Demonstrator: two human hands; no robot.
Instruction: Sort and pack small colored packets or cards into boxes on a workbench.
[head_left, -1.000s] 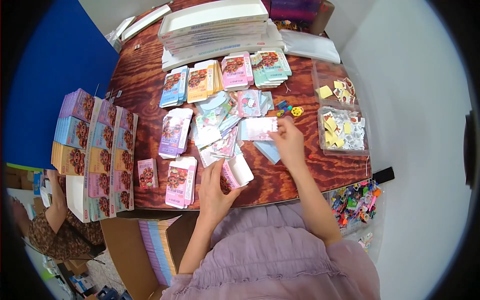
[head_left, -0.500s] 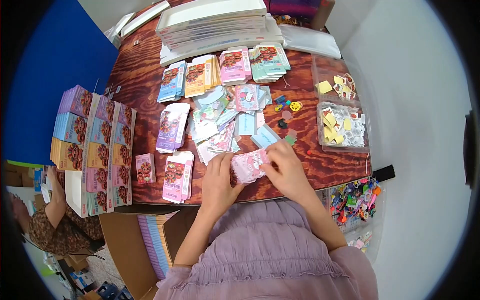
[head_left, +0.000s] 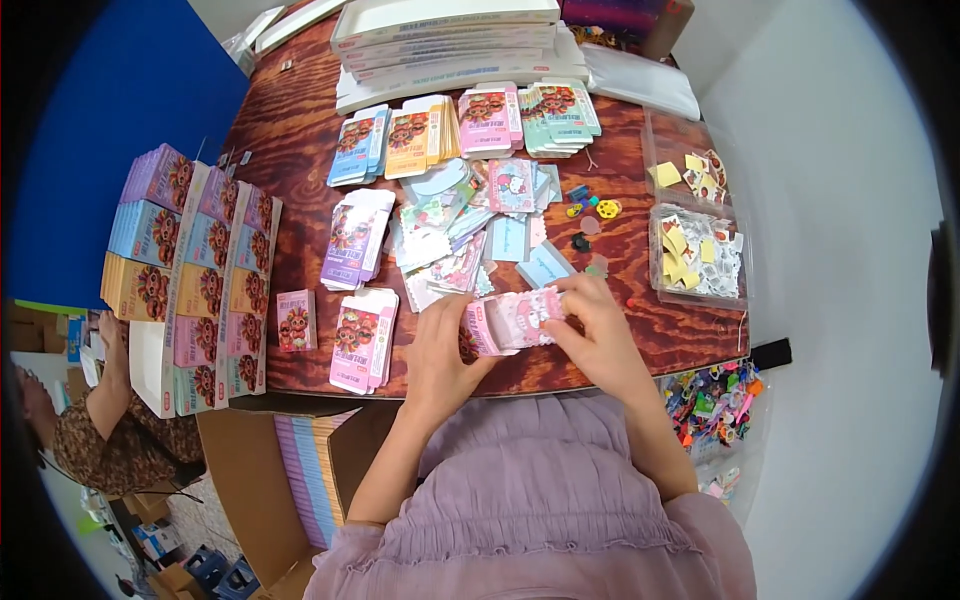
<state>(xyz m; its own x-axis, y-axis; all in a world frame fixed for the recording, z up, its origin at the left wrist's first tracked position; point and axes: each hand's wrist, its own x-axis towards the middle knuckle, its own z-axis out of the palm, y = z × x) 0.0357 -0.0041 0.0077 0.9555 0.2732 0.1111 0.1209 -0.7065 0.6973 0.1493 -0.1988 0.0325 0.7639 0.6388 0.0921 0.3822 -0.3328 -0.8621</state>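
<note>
My left hand [head_left: 440, 355] is closed around a small pink carton [head_left: 482, 332] at the table's front edge. The carton's open end faces right. Between the fingers of my right hand [head_left: 602, 338] is a pink cartoon card [head_left: 527, 318] with a scalloped edge, lying against that open end. Whether part of it sits inside the carton, I cannot tell. Just beyond my hands spreads a loose heap of pastel cards [head_left: 445, 245]. To the left of my left hand lies a stack of flat pink cartons [head_left: 362, 340], and past it a filled pink box [head_left: 296, 321].
Flat cartons in purple [head_left: 355, 238], blue [head_left: 358, 145], orange [head_left: 420, 138] and green [head_left: 562, 118] ring the cards. Filled display trays [head_left: 200, 290] stand left, white trays [head_left: 450, 50] behind. A clear bin [head_left: 700, 250] holds small pieces. Another person [head_left: 110, 430] is at far left.
The pink card has shifted right relative to the carton, so more of the carton's front shows in my left hand. My right hand has moved slightly right. The whole view has shifted a little.
</note>
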